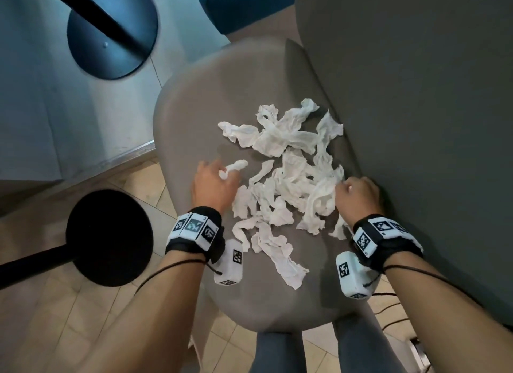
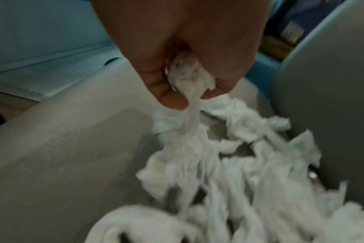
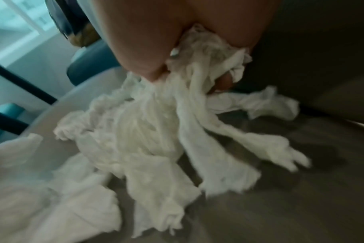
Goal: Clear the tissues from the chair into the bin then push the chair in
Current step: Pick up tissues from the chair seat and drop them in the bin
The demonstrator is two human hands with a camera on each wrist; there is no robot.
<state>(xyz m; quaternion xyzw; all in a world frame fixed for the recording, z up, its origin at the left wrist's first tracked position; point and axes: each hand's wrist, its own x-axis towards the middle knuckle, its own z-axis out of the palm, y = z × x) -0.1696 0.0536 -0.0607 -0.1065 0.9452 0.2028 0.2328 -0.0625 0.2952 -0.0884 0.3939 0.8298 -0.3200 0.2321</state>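
Note:
Several crumpled white tissues [image 1: 280,184] lie scattered over the grey seat of the chair [image 1: 188,117], up against its tall backrest [image 1: 416,109]. My left hand [image 1: 219,178] hovers over the seat's left part and pinches one twisted tissue [image 2: 189,77] between curled fingers. My right hand [image 1: 352,190] is at the right, close to the backrest, with its fingers curled round a bunch of tissues [image 3: 202,54] that trail down onto the seat. No bin shows in any view.
Two black round table bases [image 1: 111,31] [image 1: 108,236] stand on the floor left of the chair. A teal seat [image 1: 244,3] is beyond it. My legs [image 1: 277,353] stand at the chair's near edge, on a tiled floor [image 1: 69,303].

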